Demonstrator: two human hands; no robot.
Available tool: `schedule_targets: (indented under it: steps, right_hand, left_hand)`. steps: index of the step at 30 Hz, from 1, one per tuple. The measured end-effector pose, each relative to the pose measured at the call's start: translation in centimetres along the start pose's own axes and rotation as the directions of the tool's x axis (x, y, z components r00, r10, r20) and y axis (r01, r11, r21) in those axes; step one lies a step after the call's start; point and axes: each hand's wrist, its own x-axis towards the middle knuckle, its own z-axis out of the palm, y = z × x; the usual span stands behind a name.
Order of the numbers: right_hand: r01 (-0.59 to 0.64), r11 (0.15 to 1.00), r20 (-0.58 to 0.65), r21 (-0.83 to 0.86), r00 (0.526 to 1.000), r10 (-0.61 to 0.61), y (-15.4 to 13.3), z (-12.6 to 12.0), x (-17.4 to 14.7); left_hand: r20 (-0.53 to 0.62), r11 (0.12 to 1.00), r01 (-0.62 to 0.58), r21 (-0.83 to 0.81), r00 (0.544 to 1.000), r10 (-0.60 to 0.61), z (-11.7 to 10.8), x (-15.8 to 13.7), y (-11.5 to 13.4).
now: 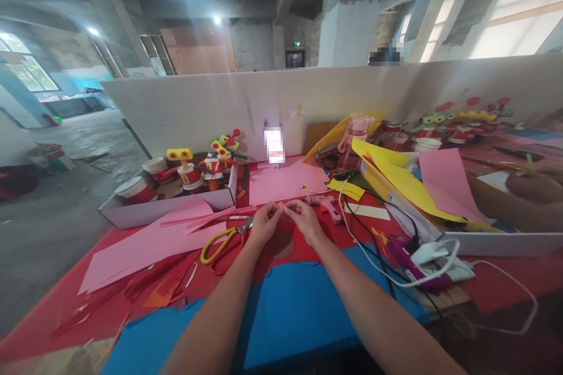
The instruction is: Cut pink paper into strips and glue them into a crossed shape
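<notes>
Over the red table covering, my left hand [265, 222] and my right hand [303, 221] meet fingertip to fingertip. Both are closed in a pinch on what looks like a small pink paper piece [282, 205], mostly hidden by the fingers. Scissors [219, 247] with yellow and red handles lie just left of my left hand. To the right of my right hand rests a pink glue gun [331, 209]. A pink sheet [281, 180] lies flat beyond the hands, and more pink paper [141, 246], partly cut into strips, spreads at the left.
A shallow box [171, 214] at left holds paper-cup figures [190, 177]. Another box [505, 243] at right carries yellow and pink sheets. Cables run to a purple power strip [407, 261]. Blue material [290, 304] lies under my forearms. A lit phone [275, 145] leans against the white partition [197, 102].
</notes>
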Motion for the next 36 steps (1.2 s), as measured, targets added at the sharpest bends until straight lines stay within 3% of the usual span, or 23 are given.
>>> schedule_targets:
  steps: [8,15,22,28,36]
  right_hand:
    - [-0.063,0.996,0.046,0.057,0.997,0.060,-0.5,0.2,-0.1]
    - [-0.094,0.988,-0.038,0.124,0.994,0.099,-0.4,0.5,-0.6]
    - [-0.133,0.977,-0.002,0.166,0.991,0.136,-0.3,0.6,-0.5]
    - [-0.083,0.984,-0.005,0.159,0.996,0.085,-0.2,0.6,-0.4]
    - [-0.064,0.992,-0.002,0.107,0.998,0.065,0.1,0.6,-0.3]
  left_hand:
    - [0.006,0.998,-0.023,0.060,1.000,0.023,-0.1,-0.1,0.2]
    - [-0.006,0.999,0.027,-0.022,1.000,-0.027,-0.1,0.1,-0.3]
    - [-0.009,0.996,0.064,-0.061,0.998,-0.065,-0.3,0.0,-0.5]
    - [-0.050,0.993,0.021,-0.117,0.998,-0.027,-0.1,0.3,-0.7]
    - [-0.058,0.994,0.048,-0.099,0.997,-0.054,-0.2,0.4,-0.8]
